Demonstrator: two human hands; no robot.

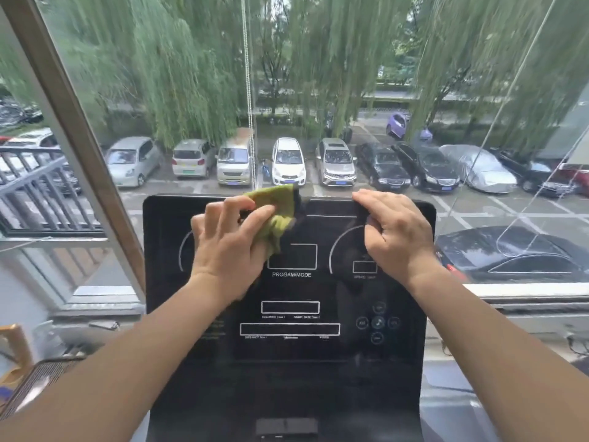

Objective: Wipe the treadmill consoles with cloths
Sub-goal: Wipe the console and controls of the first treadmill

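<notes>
A black treadmill console (287,362) with white outlined display boxes and round buttons fills the lower middle of the head view. My left hand (229,240) grips a green cloth (277,208) and holds it against the console's upper middle, the cloth reaching up to the top edge. My right hand (395,231) holds the console's top edge at the upper right, fingers curled over the rim and thumb on the front face.
A large window (318,90) stands directly behind the console, with a slanted frame (73,122) at the left and a sill (526,295) at the right. A wire basket (41,378) sits at the lower left. Parked cars and trees lie outside.
</notes>
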